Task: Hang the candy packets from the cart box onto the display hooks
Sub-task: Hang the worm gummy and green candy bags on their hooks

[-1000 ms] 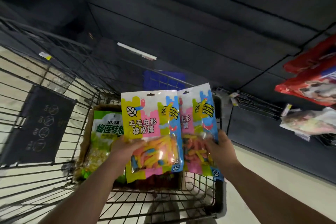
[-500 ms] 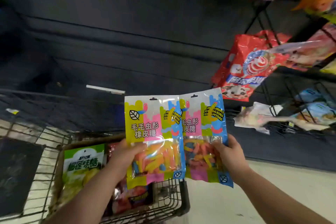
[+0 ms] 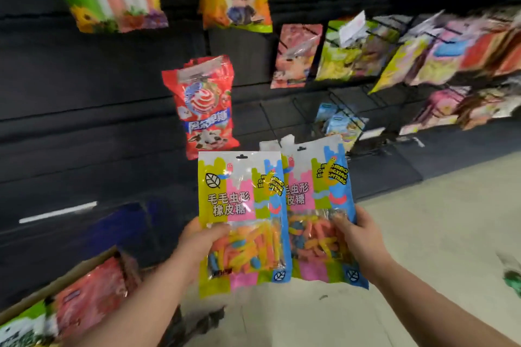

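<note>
My left hand (image 3: 198,245) grips the lower left side of a gummy worm candy packet (image 3: 239,205), yellow, pink and blue with a clear window. My right hand (image 3: 359,236) holds a second matching packet (image 3: 318,200) by its lower right side; its left edge is tucked behind the first. Both packets are upright in front of me, below the display. The cardboard cart box (image 3: 70,273) sits at the bottom left with red and green packets inside. Bare wire display hooks (image 3: 313,110) jut from the dark wall above the packets.
A red lollipop bag (image 3: 204,107) hangs just above the left packet. Rows of colourful packets (image 3: 423,59) fill the hooks at the right and top. Small blue packets (image 3: 342,124) hang low behind my right packet. Pale floor (image 3: 439,220) lies at the right.
The view has swung up and right from the cart to the display wall. Both hands still hold the two packets side by side; the cart box has dropped to the bottom left corner.
</note>
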